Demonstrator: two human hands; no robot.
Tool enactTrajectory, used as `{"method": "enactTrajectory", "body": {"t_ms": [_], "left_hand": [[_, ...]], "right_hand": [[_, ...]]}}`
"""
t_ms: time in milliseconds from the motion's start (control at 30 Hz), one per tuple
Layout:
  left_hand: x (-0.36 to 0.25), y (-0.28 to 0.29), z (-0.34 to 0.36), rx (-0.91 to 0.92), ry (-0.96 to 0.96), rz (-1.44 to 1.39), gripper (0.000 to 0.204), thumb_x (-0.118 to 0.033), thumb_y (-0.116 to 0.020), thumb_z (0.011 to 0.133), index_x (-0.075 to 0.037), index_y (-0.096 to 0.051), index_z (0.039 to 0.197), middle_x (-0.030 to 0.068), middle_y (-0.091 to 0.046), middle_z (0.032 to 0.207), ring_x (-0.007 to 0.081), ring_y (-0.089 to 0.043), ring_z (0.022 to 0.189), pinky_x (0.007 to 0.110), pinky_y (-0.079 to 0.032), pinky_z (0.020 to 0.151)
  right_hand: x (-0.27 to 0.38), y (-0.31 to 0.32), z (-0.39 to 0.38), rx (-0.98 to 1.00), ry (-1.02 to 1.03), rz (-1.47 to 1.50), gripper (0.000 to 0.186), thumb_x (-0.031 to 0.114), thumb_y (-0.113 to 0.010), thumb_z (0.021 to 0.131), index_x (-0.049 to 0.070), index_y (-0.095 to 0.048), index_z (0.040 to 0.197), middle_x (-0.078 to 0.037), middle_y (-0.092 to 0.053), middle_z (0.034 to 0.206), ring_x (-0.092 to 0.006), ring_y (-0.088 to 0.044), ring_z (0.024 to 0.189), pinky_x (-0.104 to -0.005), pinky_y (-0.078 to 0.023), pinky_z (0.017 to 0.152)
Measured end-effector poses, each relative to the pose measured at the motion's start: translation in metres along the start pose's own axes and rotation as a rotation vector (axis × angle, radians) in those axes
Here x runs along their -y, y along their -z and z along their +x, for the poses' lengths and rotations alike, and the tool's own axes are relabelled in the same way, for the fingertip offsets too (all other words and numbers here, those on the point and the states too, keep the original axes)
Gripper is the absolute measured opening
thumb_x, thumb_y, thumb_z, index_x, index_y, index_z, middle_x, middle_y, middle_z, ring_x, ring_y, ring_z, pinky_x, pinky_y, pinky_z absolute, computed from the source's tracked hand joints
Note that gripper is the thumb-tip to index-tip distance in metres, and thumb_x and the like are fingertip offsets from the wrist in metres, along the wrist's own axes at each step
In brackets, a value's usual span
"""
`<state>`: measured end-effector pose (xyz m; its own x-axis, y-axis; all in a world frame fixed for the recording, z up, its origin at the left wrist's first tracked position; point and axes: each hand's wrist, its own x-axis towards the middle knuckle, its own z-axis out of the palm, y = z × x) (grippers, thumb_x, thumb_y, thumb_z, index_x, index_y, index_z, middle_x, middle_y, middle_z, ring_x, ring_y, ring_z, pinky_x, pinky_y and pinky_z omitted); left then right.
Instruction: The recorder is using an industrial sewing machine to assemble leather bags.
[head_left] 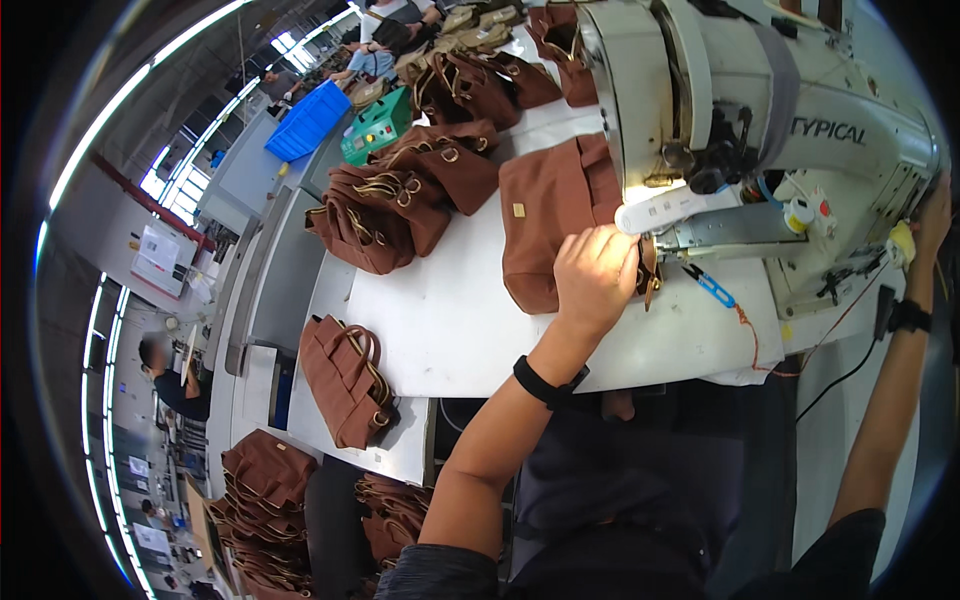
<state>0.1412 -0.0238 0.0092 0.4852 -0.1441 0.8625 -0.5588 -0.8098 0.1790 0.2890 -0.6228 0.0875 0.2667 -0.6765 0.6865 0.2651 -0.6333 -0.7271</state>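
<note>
My left hand (594, 275) rests with curled fingers on a brown fabric bag (545, 215) lying on the white table (450, 320), pressing it at the needle area of the white sewing machine (760, 120). My right hand (932, 225) reaches to the far right end of the machine, at its handwheel side; what it touches is hidden at the picture's rim. A black band sits on each wrist. A blue thread snip (712, 288) lies on the machine bed just right of my left hand.
Several finished brown bags (400, 205) lie piled at the table's far left, one more bag (348, 380) on a lower shelf, others stacked on the floor (265, 500). A blue crate (308, 122) and green box (375, 125) stand beyond. Another person (180, 385) sits at left.
</note>
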Motion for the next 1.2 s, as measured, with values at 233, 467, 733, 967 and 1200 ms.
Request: {"method": "enactTrajectory", "body": {"t_ms": [233, 467, 733, 967, 1200], "left_hand": [[-0.003, 0.013, 0.006, 0.086, 0.057, -0.07, 0.007, -0.007, -0.075, 0.091, -0.006, -0.077, 0.097, 0.0083, -0.077, 0.096, 0.0288, -0.074, 0.09, 0.04, -0.059, 0.081], [0.048, 0.043, 0.052, 0.452, -0.276, -0.051, 0.03, -0.016, -0.066, 0.1, -0.003, -0.071, 0.127, 0.0152, -0.071, 0.12, 0.0377, -0.063, 0.11, 0.048, -0.053, 0.097], [0.078, 0.014, 0.092, 0.781, -0.459, -0.069, 0.034, -0.028, -0.059, 0.109, -0.006, -0.074, 0.13, 0.021, -0.073, 0.127, 0.0434, -0.065, 0.121, 0.05, -0.049, 0.108], [0.101, 0.002, 0.097, 0.991, -0.375, -0.15, 0.038, -0.028, -0.057, 0.11, -0.002, -0.072, 0.133, 0.0203, -0.074, 0.109, 0.0383, -0.069, 0.104, 0.044, -0.053, 0.096], [0.098, 0.007, 0.089, 1.02, -0.303, -0.342, 0.038, -0.032, -0.051, 0.115, 0.001, -0.069, 0.121, 0.0174, -0.07, 0.097, 0.0315, -0.067, 0.093, 0.039, -0.052, 0.089]], "right_hand": [[0.014, 0.003, -0.025, 0.239, -0.506, 0.226, 0.064, 0.055, -0.058, 0.109, -0.002, -0.071, 0.136, -0.011, -0.074, 0.117, -0.0184, -0.07, 0.098, -0.0318, -0.055, 0.088], [0.119, 0.107, -0.169, 0.322, -0.013, 0.435, 0.032, 0.022, -0.054, 0.115, -0.002, -0.075, 0.121, -0.005, -0.072, 0.098, -0.0128, -0.067, 0.088, -0.0293, -0.055, 0.082], [0.234, 0.044, -0.403, 0.71, 0.575, 0.22, 0.068, 0.049, -0.089, 0.085, 0.005, -0.062, 0.129, -0.008, -0.069, 0.112, -0.0291, -0.065, 0.103, -0.0427, -0.049, 0.093], [0.258, -0.018, -0.445, 0.539, 0.43, 0.221, 0.048, 0.008, -0.081, 0.087, 0.004, -0.062, 0.131, -0.006, -0.066, 0.098, -0.0233, -0.063, 0.083, -0.0388, -0.049, 0.08], [0.241, -0.002, -0.41, 0.643, 0.599, 0.174, 0.05, -0.004, -0.072, 0.078, 0.006, -0.071, 0.127, -0.006, -0.052, 0.083, -0.0269, -0.054, 0.072, -0.0415, -0.046, 0.067]]}}
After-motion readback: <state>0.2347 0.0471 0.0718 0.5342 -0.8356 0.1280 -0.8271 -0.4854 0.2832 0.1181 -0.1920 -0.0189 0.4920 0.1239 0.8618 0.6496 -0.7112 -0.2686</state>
